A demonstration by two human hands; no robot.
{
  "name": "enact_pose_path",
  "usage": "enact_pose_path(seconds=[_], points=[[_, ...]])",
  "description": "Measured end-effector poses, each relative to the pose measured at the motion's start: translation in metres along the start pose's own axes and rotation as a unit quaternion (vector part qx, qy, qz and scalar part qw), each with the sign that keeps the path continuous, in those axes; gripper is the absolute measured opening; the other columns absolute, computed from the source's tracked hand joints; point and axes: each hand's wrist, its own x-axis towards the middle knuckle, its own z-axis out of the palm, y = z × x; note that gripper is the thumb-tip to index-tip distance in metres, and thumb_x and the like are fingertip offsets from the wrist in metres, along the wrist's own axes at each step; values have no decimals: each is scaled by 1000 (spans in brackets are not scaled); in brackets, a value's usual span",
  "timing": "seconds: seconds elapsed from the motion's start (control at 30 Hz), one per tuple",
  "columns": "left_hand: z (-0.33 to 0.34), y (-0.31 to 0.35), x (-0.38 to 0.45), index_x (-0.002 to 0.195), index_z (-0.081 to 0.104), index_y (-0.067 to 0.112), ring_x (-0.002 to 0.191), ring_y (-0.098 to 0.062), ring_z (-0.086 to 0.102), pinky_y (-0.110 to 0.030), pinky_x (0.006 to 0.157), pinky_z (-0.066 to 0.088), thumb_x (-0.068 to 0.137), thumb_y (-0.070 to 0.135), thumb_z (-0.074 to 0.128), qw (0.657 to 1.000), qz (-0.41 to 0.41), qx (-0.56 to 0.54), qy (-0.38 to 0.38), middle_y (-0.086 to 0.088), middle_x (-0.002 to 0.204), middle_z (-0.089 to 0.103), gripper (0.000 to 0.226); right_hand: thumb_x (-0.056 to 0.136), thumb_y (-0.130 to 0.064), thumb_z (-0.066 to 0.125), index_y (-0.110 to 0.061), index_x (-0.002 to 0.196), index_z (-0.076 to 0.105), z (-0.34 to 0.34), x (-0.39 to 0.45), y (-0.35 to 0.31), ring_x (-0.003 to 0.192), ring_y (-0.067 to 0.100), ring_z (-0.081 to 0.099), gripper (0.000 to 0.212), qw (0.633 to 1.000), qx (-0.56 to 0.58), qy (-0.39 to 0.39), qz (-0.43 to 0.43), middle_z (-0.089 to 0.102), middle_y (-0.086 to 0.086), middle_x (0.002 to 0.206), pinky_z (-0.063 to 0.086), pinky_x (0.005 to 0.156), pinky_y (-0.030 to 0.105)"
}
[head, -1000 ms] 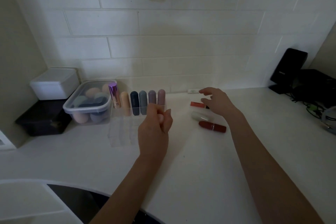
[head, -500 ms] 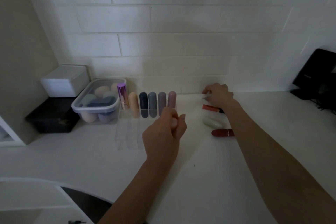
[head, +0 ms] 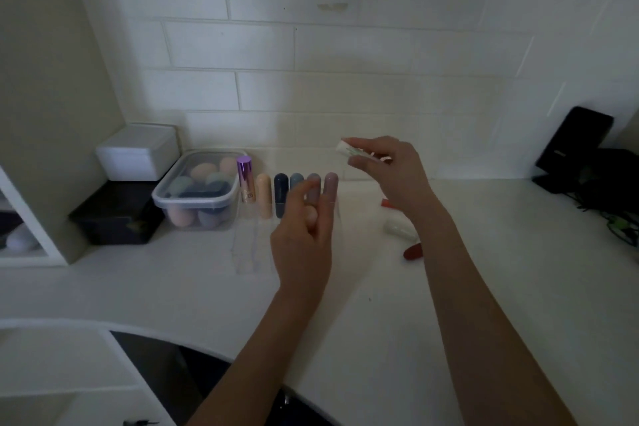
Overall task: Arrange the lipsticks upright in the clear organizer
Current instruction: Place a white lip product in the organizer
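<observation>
Six lipsticks (head: 280, 194) upright in clear organizer's (head: 254, 245) back row; right hand (head: 390, 171) lifted above table (head: 484, 287), fingers pinching white lipstick (head: 345, 149); left hand (head: 304, 239) loosely curled, empty; three tubes (head: 401, 229) left lying flat; front slots unfilled.

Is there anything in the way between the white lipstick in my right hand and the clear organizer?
Partly. The right hand holds the white lipstick above the counter, right of the clear organizer. The left hand hovers over the organizer's right side, in front of the standing tubes, so it covers those slots.
</observation>
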Motion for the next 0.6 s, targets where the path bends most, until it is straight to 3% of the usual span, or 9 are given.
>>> enact_pose_path(seconds=[0.1,0.17,0.3,0.4,0.5,0.6], points=[[-9,-6,10,119,53,25,50,-5,59,-12,55,48,92,29,52,998,-32,-56,2,-6,61,58,27,79,-15,72,-39,105,68,4,-9,-31,85,2,54,35,995,-6,-94,-17,58,-6,90,39,79,11],[-19,-12,16,124,51,24,48,-7,58,-20,56,51,93,22,51,998,-25,-56,-18,-10,56,56,31,78,-14,74,-38,102,69,9,-13,-48,81,1,59,34,986,-23,-163,-24,59,-4,88,43,75,8],[-40,-25,24,113,57,20,52,-11,59,-19,52,48,92,27,47,998,17,0,-58,-7,59,58,24,77,-10,73,-30,99,73,24,-21,-73,70,34,68,29,978,11,-207,-22,69,11,84,56,65,37],[-53,-34,29,117,54,18,56,-9,60,-11,55,47,94,25,51,997,41,18,-66,1,62,60,24,75,-17,75,-32,97,72,36,-22,-77,63,37,67,27,974,3,-225,-20,69,9,78,54,54,53],[-61,-39,28,114,56,13,58,-7,60,-7,57,45,93,24,54,993,76,54,-75,7,67,59,23,72,-24,74,-30,104,67,43,-22,-76,55,24,66,33,971,-7,-240,-11,68,2,79,54,52,47],[-64,-44,30,107,58,14,59,-13,61,-15,54,48,90,35,48,996,60,45,-44,3,69,60,29,83,-10,67,-23,115,61,46,-22,-69,74,20,70,35,976,55,-210,0,68,0,92,58,62,37]])
